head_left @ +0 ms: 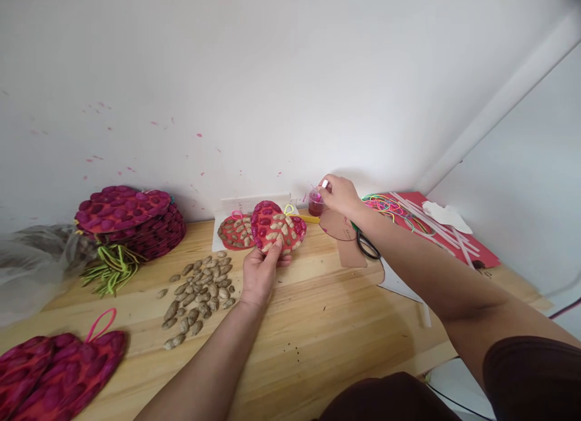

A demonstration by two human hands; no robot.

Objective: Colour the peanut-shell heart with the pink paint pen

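Note:
My left hand (262,268) grips a red heart-shaped piece (278,226) by its lower edge, thumb on the front. Peanuts in their shells cover it; those along its left and right sides are magenta, while the middle ones are bare tan. A yellow loop (289,210) stands at its top. Over a small clear cup of magenta liquid (316,204), the fingers of my right hand (338,194) are pinched together. A small whitish thing shows at the fingertips, too little to name. Behind the held heart, another peanut-covered red heart (235,231) lies on white paper.
Loose peanuts (204,291) spread over the wooden table (313,336). At left are stacked magenta hearts (129,221), green-yellow cords (113,267) and more hearts (72,372). Right of the cup lie cardboard (336,226), black-handled scissors (367,247), coloured loops (385,206) and white strips (436,227).

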